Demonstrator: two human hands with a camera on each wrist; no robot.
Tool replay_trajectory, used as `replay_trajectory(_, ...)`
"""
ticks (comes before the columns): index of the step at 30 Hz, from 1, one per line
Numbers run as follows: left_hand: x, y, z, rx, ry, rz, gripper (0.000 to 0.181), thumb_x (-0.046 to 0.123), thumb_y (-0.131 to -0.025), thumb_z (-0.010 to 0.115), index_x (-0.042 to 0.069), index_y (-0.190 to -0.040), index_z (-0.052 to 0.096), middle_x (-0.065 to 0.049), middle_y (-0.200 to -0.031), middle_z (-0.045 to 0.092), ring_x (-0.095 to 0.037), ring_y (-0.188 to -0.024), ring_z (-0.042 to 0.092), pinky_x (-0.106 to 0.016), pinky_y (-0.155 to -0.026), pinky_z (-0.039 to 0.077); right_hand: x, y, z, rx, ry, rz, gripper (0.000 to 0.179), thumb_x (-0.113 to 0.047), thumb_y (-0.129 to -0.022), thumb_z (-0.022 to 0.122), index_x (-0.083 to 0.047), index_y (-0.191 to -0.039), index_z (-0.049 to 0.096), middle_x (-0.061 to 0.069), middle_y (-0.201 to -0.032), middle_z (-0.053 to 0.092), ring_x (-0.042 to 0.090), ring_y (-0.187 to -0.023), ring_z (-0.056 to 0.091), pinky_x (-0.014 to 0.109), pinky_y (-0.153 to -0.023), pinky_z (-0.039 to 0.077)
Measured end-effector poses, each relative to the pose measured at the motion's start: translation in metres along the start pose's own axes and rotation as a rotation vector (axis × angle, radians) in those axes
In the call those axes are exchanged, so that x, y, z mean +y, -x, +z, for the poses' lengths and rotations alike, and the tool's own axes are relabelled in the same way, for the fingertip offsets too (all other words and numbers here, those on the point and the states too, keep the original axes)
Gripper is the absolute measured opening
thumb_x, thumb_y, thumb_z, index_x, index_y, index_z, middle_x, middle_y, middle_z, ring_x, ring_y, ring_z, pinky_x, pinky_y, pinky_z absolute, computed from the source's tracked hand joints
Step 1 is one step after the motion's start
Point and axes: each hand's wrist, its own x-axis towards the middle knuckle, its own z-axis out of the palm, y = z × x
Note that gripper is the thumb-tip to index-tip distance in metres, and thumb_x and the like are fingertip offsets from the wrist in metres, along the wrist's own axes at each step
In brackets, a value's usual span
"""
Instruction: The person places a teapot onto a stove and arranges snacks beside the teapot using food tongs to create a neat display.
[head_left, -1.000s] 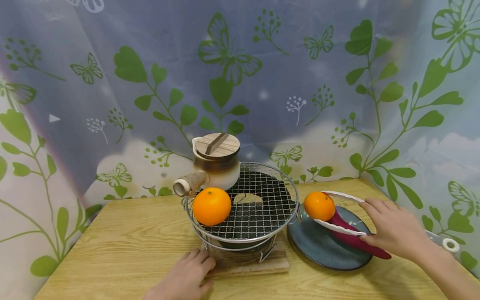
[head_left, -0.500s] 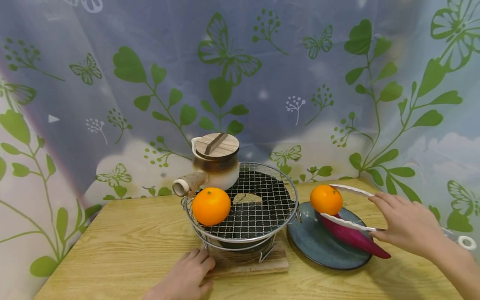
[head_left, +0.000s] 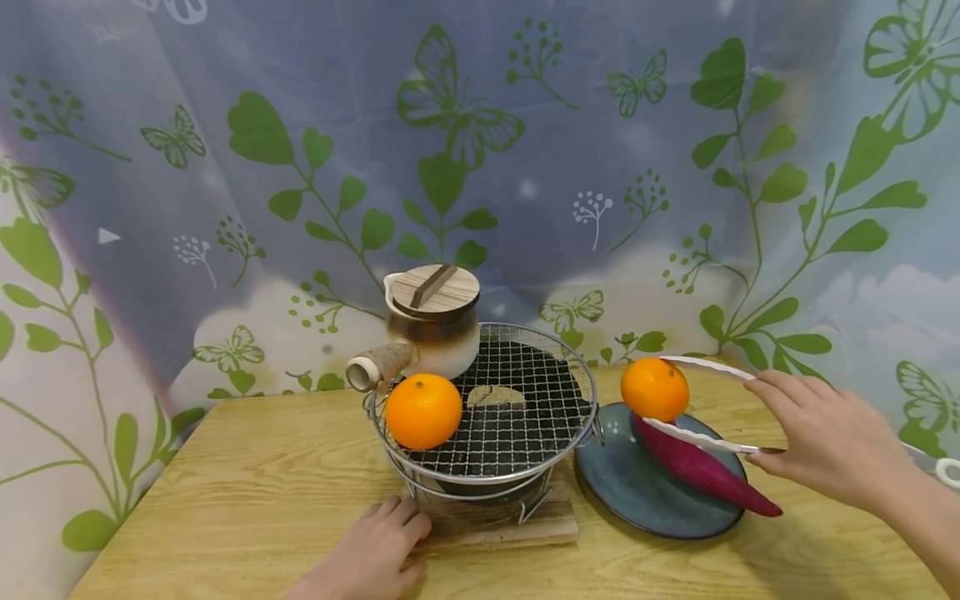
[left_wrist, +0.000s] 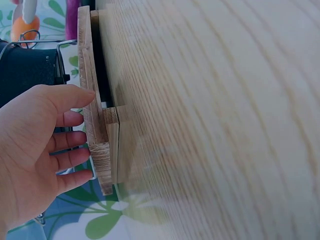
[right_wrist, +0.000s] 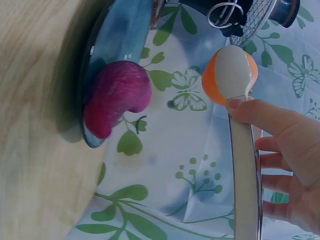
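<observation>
My right hand [head_left: 832, 433] grips a pair of tongs [head_left: 701, 439] with white scalloped tips. Between those tips is an orange [head_left: 654, 390], raised over the far side of a blue-grey plate [head_left: 622, 492]. On the plate lies a purple sweet potato [head_left: 701, 477], its thin end sticking out past the rim. From the right wrist view, the thumb presses along one tong arm [right_wrist: 245, 170]. My left hand [head_left: 371, 542] rests at the left corner of a wooden board [head_left: 543, 525], thumb and fingertips touching its edge [left_wrist: 92, 120].
A round wire grill [head_left: 540, 417] on a dark stove stands on the board. It carries another orange [head_left: 423, 411] at front left and a side-handled pot [head_left: 453, 354] with a wooden lid at back left. A patterned cloth [head_left: 525, 208] hangs behind the table [head_left: 247, 483].
My right hand and the tongs have moved right and slightly up, carrying the orange away from the grill's rim. My left hand has stayed in place.
</observation>
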Motion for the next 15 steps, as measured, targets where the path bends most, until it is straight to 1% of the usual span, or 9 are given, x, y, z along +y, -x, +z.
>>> replay_trajectory(5,0.0,0.001,0.002,0.03,-0.015,0.013,0.018,0.026,-0.077,0.067,0.016,-0.085,0.055,0.005,-0.083,0.045,-0.015,-0.077,0.045,-0.032,-0.067,0.042,-0.001,-0.002,-0.007,0.043,0.003,-0.03,0.082,-0.037,-0.048,0.084,0.002,-0.114,0.057,0.019,-0.112,0.055,0.04,-0.092,0.055,0.054,-0.061,0.046)
replay_trajectory(6,0.0,0.001,0.002,0.033,-0.018,0.014,0.018,0.026,-0.077,0.067,0.016,-0.085,0.055,0.005,-0.083,0.045,-0.015,-0.077,0.045,-0.032,-0.068,0.042,-0.001,-0.003,-0.008,0.043,0.003,-0.033,0.086,-0.05,-0.05,0.082,0.001,-0.114,0.057,0.019,-0.112,0.055,0.04,-0.092,0.055,0.054,-0.061,0.046)
replay_trajectory(7,0.0,0.001,0.002,0.034,-0.019,0.015,0.018,0.026,-0.077,0.067,0.016,-0.085,0.055,0.004,-0.083,0.045,-0.015,-0.077,0.045,-0.032,-0.068,0.042,-0.002,-0.004,-0.01,0.048,0.002,-0.036,0.086,-0.051,-0.051,0.081,0.001,-0.114,0.057,0.019,-0.112,0.055,0.039,-0.091,0.055,0.053,-0.06,0.046)
replay_trajectory(8,0.0,0.001,0.002,0.032,-0.017,0.014,0.018,0.026,-0.077,0.067,0.016,-0.085,0.055,0.004,-0.083,0.045,-0.016,-0.078,0.045,-0.032,-0.068,0.042,-0.003,-0.004,-0.011,0.05,0.003,-0.038,0.091,-0.064,-0.054,0.074,0.001,-0.114,0.057,0.019,-0.112,0.055,0.039,-0.091,0.055,0.053,-0.06,0.046)
replay_trajectory(10,0.0,0.001,0.001,0.023,-0.012,0.01,0.017,0.026,-0.077,0.067,0.016,-0.085,0.055,0.004,-0.084,0.046,-0.016,-0.078,0.045,-0.033,-0.069,0.042,-0.004,-0.006,-0.014,0.062,0.003,-0.046,0.099,-0.083,-0.063,0.05,0.001,-0.114,0.057,0.018,-0.112,0.056,0.039,-0.09,0.055,0.053,-0.059,0.046)
replay_trajectory(12,0.001,0.001,0.001,0.017,-0.011,0.005,0.017,0.026,-0.078,0.066,0.016,-0.086,0.055,0.004,-0.085,0.047,-0.016,-0.079,0.046,-0.034,-0.07,0.043,-0.006,-0.008,-0.016,0.067,0.002,-0.048,0.103,-0.084,-0.07,0.019,0.0,-0.114,0.057,0.018,-0.112,0.056,0.038,-0.089,0.055,0.054,-0.059,0.046)
replay_trajectory(13,0.001,0.001,0.001,0.016,-0.013,0.003,0.017,0.026,-0.077,0.066,0.016,-0.086,0.055,0.004,-0.085,0.047,-0.016,-0.079,0.046,-0.034,-0.07,0.043,-0.007,-0.009,-0.017,0.072,0.0,-0.048,0.103,-0.084,-0.07,0.018,0.0,-0.114,0.057,0.018,-0.111,0.056,0.038,-0.089,0.055,0.054,-0.06,0.046)
replay_trajectory(14,0.001,0.001,0.001,0.015,-0.013,0.001,0.018,0.027,-0.077,0.066,0.015,-0.086,0.055,0.004,-0.085,0.047,-0.016,-0.079,0.046,-0.034,-0.07,0.043,-0.008,-0.009,-0.018,0.074,-0.001,-0.047,0.103,-0.079,-0.072,0.007,0.0,-0.114,0.057,0.018,-0.111,0.056,0.038,-0.089,0.055,0.054,-0.06,0.046)
replay_trajectory(15,0.001,0.001,0.001,0.017,-0.016,0.001,0.018,0.027,-0.077,0.066,0.015,-0.086,0.055,0.004,-0.085,0.047,-0.016,-0.079,0.046,-0.034,-0.07,0.043,-0.009,-0.01,-0.02,0.077,-0.003,-0.046,0.103,-0.079,-0.072,0.006,0.0,-0.114,0.057,0.017,-0.111,0.056,0.038,-0.089,0.055,0.054,-0.06,0.046)
